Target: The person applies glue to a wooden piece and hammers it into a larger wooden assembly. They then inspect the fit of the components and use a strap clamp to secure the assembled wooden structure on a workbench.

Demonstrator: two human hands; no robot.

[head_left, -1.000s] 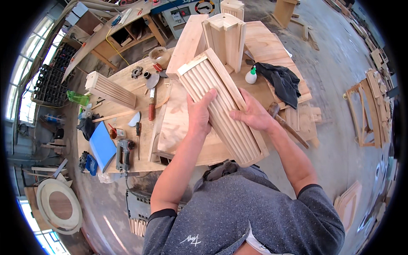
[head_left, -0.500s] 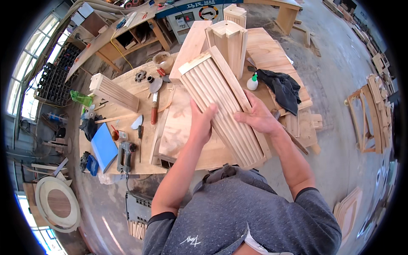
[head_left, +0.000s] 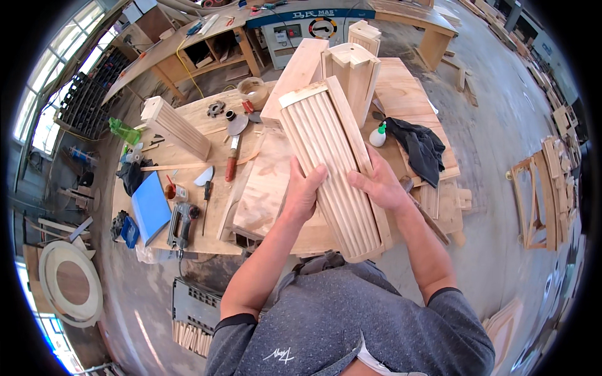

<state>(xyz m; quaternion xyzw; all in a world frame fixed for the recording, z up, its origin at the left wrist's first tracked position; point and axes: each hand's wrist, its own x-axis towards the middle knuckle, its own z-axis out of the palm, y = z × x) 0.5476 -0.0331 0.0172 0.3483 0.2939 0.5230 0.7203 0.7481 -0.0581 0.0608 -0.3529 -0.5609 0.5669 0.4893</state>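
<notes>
Grey concrete floor [head_left: 489, 131] surrounds a wooden workbench [head_left: 222, 194], with windows [head_left: 47, 135] at the upper left of the frame and a blue-and-grey machine [head_left: 295, 41] at the top centre. A long fluted wooden piece [head_left: 338, 197] lies in the person's two hands at the middle of the frame, tilted so that its upper end points up and to the left. The left hand [head_left: 304, 191] grips its left side, thumb laid on the fluted face; the right hand [head_left: 384, 187] clasps its right side, thumb pressed on the same face. The remaining fingers are largely hidden, so I cannot tell whether they are spread or together.

Just above the piece stand a hollow-looking wooden post [head_left: 351, 81] and a pale wooden block [head_left: 295, 78]. Left of centre, a red-handled scraper [head_left: 232, 160], a screwdriver [head_left: 206, 200], a nail gun [head_left: 183, 222] and a blue panel [head_left: 152, 207] rest on the bench. A white bottle with a green top [head_left: 377, 135] stands beside a dark cloth [head_left: 417, 150] at right of centre.
</notes>
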